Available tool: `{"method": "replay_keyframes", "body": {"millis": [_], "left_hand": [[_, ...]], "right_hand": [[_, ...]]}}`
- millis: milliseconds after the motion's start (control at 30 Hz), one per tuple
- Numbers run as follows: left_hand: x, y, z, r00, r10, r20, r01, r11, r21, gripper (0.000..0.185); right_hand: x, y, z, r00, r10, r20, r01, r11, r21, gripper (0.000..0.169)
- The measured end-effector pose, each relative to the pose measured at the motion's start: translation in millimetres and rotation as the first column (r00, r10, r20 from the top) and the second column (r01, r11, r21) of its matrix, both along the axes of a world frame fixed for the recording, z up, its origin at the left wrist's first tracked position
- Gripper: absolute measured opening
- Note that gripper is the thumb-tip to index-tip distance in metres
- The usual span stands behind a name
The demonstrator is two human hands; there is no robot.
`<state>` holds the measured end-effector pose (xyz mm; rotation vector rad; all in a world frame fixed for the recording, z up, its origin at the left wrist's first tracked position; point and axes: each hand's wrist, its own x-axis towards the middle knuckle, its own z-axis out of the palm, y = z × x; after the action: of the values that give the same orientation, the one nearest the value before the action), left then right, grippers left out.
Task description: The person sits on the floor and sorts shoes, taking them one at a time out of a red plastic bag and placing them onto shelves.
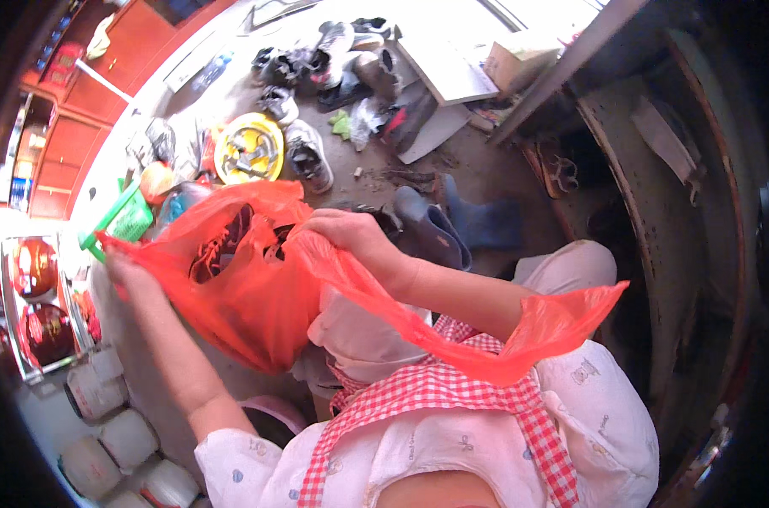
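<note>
A red plastic bag [251,317] hangs between my two hands, its mouth spread. Through the opening dark shoes with reddish laces [216,254] show inside. My left hand [130,270] grips the bag's far left edge, its fingers partly blurred. My right hand [343,232] is closed on the bag's right side near the rim. From it a long red strip of plastic [422,336] trails over my right forearm and the red checked apron [416,394].
Sneakers [308,155] and a heap of other shoes lie ahead on the floor, beside a yellow basin [250,149] holding sandals. Blue rubber boots [432,222] lie right of the bag, a green plastic basket [124,219] left. A wooden shelf [632,190] stands at right.
</note>
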<state>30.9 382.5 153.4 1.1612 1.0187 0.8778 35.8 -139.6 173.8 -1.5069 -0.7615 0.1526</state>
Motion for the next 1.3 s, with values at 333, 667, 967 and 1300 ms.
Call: {"method": "replay_keyframes", "body": {"millis": [333,667,967,1300], "left_hand": [[79.8,-205.8,192.7,0.726,-0.51,0.462,0.472,0.858,0.205,0.019],[166.0,-360.8,217.9,0.353,-0.775,0.524,0.798,0.542,0.263,0.028],[166.1,-459.4,19.4,0.594,-0.726,0.346,0.789,0.609,-0.076,0.021],[155.8,-483.1,-1.3,0.784,-0.593,-0.181,0.347,0.178,0.921,0.028]], "right_hand": [[-18.1,-92.3,40.8,0.915,-0.313,0.254,0.278,0.946,0.165,0.016],[-28.5,-205.7,42.7,0.814,-0.552,0.184,0.521,0.832,0.191,0.009],[-119.1,-300.9,-81.2,0.792,-0.597,-0.125,0.521,0.769,-0.37,0.014],[-130.8,-324.0,-63.7,0.864,-0.493,0.108,0.453,0.664,-0.595,0.02]]}}
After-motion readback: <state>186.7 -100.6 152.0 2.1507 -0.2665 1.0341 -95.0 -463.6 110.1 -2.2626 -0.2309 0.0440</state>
